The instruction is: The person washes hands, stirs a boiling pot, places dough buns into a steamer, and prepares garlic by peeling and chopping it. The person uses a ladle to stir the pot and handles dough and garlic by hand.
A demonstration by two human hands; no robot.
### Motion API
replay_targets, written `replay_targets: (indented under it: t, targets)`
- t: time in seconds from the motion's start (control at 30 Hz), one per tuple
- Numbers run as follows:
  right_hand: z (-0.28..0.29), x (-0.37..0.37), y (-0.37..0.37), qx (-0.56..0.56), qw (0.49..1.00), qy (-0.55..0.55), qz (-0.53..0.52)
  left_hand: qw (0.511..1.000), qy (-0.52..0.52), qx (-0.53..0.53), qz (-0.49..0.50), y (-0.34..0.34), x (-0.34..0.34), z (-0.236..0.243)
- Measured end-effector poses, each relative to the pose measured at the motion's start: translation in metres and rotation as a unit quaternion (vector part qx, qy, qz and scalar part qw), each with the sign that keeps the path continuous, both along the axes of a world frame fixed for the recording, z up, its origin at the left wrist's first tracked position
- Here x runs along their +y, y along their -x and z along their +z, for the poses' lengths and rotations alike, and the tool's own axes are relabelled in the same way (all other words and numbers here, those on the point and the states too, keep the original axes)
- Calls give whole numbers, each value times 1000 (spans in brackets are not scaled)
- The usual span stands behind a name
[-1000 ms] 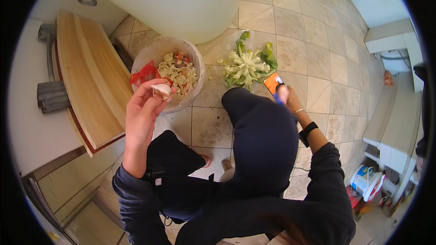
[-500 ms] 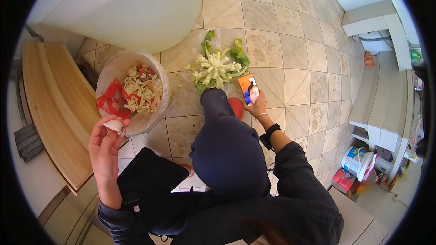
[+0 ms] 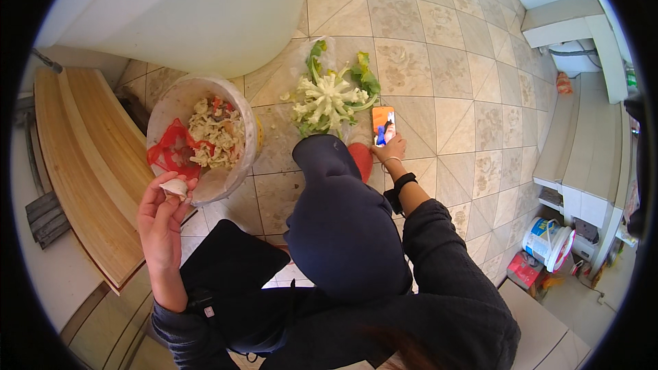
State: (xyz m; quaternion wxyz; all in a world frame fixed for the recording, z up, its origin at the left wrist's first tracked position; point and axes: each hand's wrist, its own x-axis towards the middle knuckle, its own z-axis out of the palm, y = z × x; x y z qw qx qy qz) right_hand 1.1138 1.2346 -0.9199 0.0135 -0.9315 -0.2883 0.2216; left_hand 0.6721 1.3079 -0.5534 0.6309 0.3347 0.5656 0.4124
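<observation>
My left hand (image 3: 161,216) pinches a small whitish, pointed piece that looks like a garlic clove (image 3: 175,188) between thumb and fingers, beside the near left rim of a white bucket (image 3: 240,99). Inside the bucket lie pale vegetable scraps (image 3: 218,138) and a red mesh bag (image 3: 171,153). Low on the right, my right hand (image 3: 391,150) grips a smartphone (image 3: 384,125) with its lit screen up. Left of the phone, a stripped cauliflower head (image 3: 330,98) with green leaves (image 3: 364,74) rests on a clear plastic bag on the floor.
Wooden boards (image 3: 89,164) lean along the left side. A large pale rounded container (image 3: 205,14) stands beyond the bucket. At the right are a long grey-white bench (image 3: 589,137), a white tub (image 3: 545,240) and a red box (image 3: 525,268). Tiles (image 3: 445,62) cover the floor.
My right hand and the phone have shifted slightly to the right, and the phone stands more upright in view. My left hand keeps its pinch on the whitish piece.
</observation>
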Motion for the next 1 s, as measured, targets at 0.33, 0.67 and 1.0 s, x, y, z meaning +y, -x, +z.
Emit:
replay_targets:
  t: [0.33,0.67,1.0]
  targets:
    - [75,68,-24,18,986,-103,129,999,2,-3,42,7,-1,-2]
    - [522,140,94,592,583,-444,335,998,-41,-53,14,2,-2,1]
    - [482,120,260,528,625,-417,397,994,-79,-51,62,2,-13,13]
